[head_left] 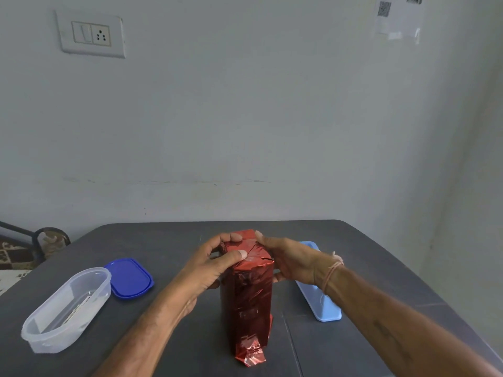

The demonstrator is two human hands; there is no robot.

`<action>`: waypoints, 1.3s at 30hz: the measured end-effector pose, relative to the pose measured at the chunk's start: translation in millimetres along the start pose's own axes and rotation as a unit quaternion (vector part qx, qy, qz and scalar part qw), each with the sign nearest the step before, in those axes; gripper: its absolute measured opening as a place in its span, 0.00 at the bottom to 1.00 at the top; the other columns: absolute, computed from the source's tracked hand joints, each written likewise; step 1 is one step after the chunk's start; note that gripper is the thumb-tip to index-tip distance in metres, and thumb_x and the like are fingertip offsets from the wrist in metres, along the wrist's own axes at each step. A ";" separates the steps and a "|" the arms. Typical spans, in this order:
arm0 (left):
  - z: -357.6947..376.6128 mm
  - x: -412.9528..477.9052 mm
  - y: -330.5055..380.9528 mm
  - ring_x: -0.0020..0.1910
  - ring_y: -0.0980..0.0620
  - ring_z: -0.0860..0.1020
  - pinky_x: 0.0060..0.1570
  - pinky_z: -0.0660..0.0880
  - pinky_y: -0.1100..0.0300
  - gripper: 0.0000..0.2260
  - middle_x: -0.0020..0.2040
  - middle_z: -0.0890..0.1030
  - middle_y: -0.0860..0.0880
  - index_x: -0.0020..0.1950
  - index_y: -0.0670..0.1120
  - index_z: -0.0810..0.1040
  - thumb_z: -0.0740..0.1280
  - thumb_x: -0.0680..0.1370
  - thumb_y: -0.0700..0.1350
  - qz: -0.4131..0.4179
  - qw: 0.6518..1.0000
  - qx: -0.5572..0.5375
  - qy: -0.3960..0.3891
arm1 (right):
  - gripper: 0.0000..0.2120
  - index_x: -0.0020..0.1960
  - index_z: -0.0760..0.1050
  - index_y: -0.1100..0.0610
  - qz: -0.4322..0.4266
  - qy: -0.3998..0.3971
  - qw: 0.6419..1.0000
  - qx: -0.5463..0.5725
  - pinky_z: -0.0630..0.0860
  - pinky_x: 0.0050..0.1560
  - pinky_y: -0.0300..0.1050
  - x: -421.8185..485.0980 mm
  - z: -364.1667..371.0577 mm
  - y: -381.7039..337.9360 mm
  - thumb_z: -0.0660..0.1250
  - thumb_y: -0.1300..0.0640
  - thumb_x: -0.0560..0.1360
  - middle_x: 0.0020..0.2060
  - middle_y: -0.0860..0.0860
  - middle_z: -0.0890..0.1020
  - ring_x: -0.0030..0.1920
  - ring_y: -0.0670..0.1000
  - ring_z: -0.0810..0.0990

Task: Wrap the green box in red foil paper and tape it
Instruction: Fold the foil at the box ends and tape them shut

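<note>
Far left of your left hand (pixel 209 265), a clear tub (pixel 49 344) and a blue lid (pixel 130 277) lie on the dark table (pixel 163 240). Your left hand curls over the top of the upright box (pixel 249 300), thumb pressing the folded red foil paper (pixel 253 251) that covers it. Your right hand (pixel 288 261) grips the top's other side. Just beyond that wrist lies a pale blue tray (pixel 324 303).

No words or numbers can be read anywhere. The one sign is a QR code (pixel 384 8), printed at the top of a sheet of paper (pixel 398 23) stuck on the wall (pixel 245 104) at the far right; its pattern is too blurred to make out. A slip (pixel 79 308) lying in the clear tub (pixel 32 330) on the left of the desk (pixel 177 336) carries marks too small to tell. A pale patch on the near face of the red foil (pixel 250 295) is illegible.
</note>
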State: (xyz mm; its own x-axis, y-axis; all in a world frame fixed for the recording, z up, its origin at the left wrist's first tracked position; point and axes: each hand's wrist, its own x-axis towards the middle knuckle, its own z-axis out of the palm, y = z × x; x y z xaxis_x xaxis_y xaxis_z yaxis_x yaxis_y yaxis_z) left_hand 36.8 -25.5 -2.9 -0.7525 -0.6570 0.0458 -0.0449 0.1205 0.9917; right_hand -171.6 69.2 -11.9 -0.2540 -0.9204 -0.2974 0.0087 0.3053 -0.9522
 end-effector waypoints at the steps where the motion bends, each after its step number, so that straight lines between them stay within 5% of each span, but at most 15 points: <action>1: 0.6 -0.1 -0.1 0.53 0.53 0.82 0.55 0.78 0.48 0.11 0.55 0.83 0.58 0.55 0.63 0.82 0.76 0.74 0.52 0.001 1.000 -0.002 0.001 | 0.37 0.70 0.76 0.58 -0.001 0.002 1.000 0.018 0.78 0.56 0.48 0.1 1.6 2.1 0.66 0.31 0.74 0.60 0.54 0.83 0.57 0.53 0.81; 8: 0.5 -1.4 -0.7 0.52 0.54 0.82 0.54 0.80 0.48 0.11 0.56 0.82 0.58 0.56 0.62 0.82 0.75 0.75 0.52 0.007 1.000 -0.007 0.006 | 0.38 0.69 0.78 0.58 -0.010 0.016 0.997 0.071 0.79 0.54 0.47 6.7 11.1 10.8 0.64 0.30 0.74 0.65 0.58 0.81 0.58 0.54 0.81; 13: -3.0 -3.1 -1.1 0.56 0.54 0.81 0.58 0.80 0.46 0.11 0.59 0.80 0.58 0.56 0.64 0.82 0.75 0.75 0.53 0.005 1.000 -0.006 0.006 | 0.33 0.70 0.75 0.59 -0.033 0.035 0.996 0.073 0.77 0.56 0.48 8.4 13.6 17.5 0.72 0.40 0.73 0.54 0.52 0.83 0.55 0.53 0.80; 18: -1.4 -3.8 0.1 0.56 0.54 0.81 0.58 0.80 0.45 0.12 0.61 0.80 0.58 0.56 0.64 0.82 0.75 0.74 0.54 0.004 1.000 0.001 0.006 | 0.34 0.65 0.80 0.57 -0.040 0.038 0.994 0.096 0.80 0.54 0.46 5.5 16.0 14.5 0.64 0.29 0.75 0.61 0.55 0.84 0.58 0.54 0.82; 23: -2.6 -3.6 0.1 0.57 0.53 0.81 0.57 0.80 0.46 0.12 0.61 0.80 0.57 0.56 0.64 0.82 0.75 0.74 0.53 0.002 1.000 -0.002 0.005 | 0.24 0.56 0.79 0.53 -0.072 0.065 0.993 0.064 0.76 0.56 0.52 0.9 14.6 21.4 0.75 0.39 0.68 0.49 0.53 0.83 0.50 0.53 0.81; 29: 2.7 -5.4 1.5 0.56 0.55 0.81 0.60 0.79 0.43 0.12 0.60 0.81 0.59 0.57 0.64 0.81 0.74 0.75 0.54 0.006 1.000 0.003 0.004 | 0.26 0.64 0.77 0.59 -0.172 0.098 0.977 0.080 0.80 0.58 0.51 -17.5 24.7 31.8 0.66 0.38 0.79 0.58 0.58 0.85 0.56 0.56 0.84; 33: 3.5 -4.5 0.3 0.58 0.55 0.81 0.60 0.78 0.43 0.11 0.60 0.81 0.59 0.57 0.65 0.81 0.74 0.75 0.55 0.006 1.000 0.006 0.009 | 0.22 0.65 0.77 0.56 -0.209 0.098 0.970 0.071 0.80 0.62 0.55 -30.4 26.1 36.7 0.67 0.40 0.80 0.60 0.57 0.84 0.63 0.59 0.81; 39: 3.8 -4.7 1.8 0.61 0.55 0.79 0.62 0.78 0.43 0.13 0.62 0.80 0.58 0.60 0.65 0.81 0.73 0.76 0.56 0.011 1.000 0.010 0.000 | 0.20 0.70 0.74 0.49 -0.225 0.078 0.969 0.060 0.79 0.63 0.54 -40.3 25.3 37.1 0.66 0.45 0.81 0.65 0.49 0.82 0.67 0.51 0.79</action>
State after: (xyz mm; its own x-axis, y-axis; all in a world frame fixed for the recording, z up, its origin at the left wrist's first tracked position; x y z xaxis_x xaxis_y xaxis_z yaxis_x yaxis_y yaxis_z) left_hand 37.9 -19.3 -1.7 -0.7530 -0.6545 0.0677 -0.0412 0.1496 0.9879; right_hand -136.6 111.4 -37.0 -0.4017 -0.9024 0.1558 -0.0277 -0.1581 -0.9870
